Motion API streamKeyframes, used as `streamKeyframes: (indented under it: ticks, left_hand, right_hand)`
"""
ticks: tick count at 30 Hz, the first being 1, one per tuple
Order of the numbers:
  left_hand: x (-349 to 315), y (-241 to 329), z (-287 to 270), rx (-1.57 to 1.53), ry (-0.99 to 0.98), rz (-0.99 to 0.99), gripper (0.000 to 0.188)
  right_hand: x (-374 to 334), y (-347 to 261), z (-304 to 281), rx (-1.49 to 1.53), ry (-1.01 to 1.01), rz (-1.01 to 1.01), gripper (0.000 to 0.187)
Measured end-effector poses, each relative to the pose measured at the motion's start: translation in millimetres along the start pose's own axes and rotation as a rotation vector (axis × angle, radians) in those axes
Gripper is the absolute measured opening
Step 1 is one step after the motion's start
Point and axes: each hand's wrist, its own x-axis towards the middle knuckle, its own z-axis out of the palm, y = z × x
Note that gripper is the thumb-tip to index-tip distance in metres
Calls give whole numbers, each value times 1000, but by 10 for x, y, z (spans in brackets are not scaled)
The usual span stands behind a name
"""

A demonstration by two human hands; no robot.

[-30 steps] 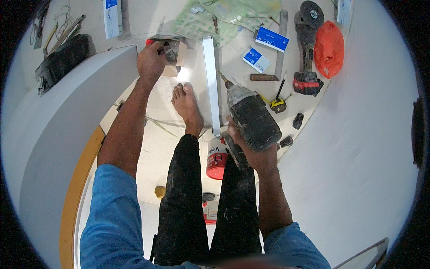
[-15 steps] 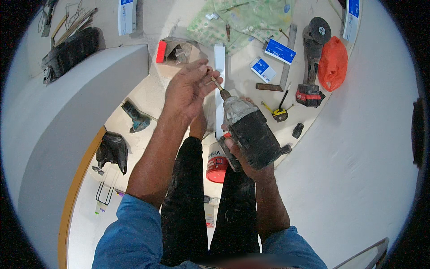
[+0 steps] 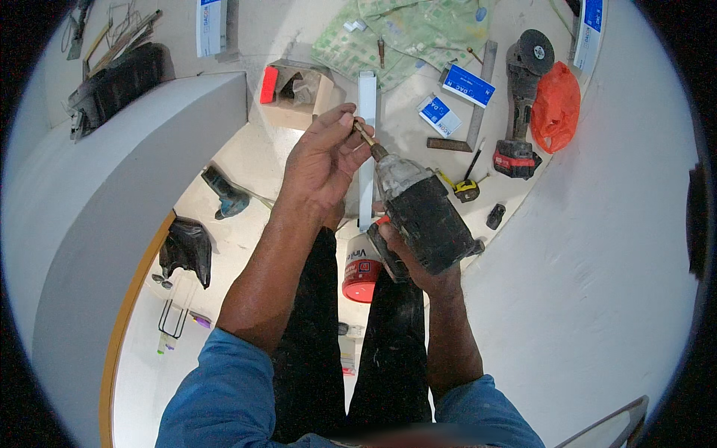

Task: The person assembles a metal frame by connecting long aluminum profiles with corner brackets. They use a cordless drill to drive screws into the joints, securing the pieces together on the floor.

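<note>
My right hand [image 3: 420, 263] is wrapped round the handle of a dusty black and grey cordless drill [image 3: 427, 216], whose bit [image 3: 366, 136] points up and to the left. At the bit's tip, the thumb and fingers of my left hand [image 3: 326, 158] are pinched together. Whatever small thing they hold there is too small and too hidden to name. Beneath both hands, a long white strip [image 3: 366, 97] lies on the floor. A white tub with a red band [image 3: 361, 280] stands between my legs, partly covered by the drill.
An open cardboard box [image 3: 295, 112] stands beyond my left hand. To the right are blue and white boxes [image 3: 467, 86], a metal square [image 3: 452, 144], a tape measure [image 3: 467, 191], an angle grinder [image 3: 520, 104] and an orange bag [image 3: 556, 108]. A curved low wall [image 3: 149, 142] borders the left.
My left hand has shifted slightly right, and its thumb and fingers are closer together at the bit's tip. The drill has moved a little to the right with my right hand.
</note>
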Motion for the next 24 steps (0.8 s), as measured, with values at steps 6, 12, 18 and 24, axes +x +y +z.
streamKeyframes:
  ticks: [6, 12, 18, 24]
  left_hand:
    - [32, -31, 75, 111, 123, 1, 40]
    - [213, -140, -102, 44, 32, -37, 50]
    - [639, -222, -169, 1076, 189, 420, 58]
    - [1424, 79, -593, 1894, -239, 1016, 74]
  right_hand:
    - [43, 28, -86, 66, -69, 32, 52]
    - [240, -92, -44, 97, 89, -26, 48]
    - [298, 173, 181, 29, 81, 139, 36]
    - [685, 213, 215, 97, 114, 151, 57]
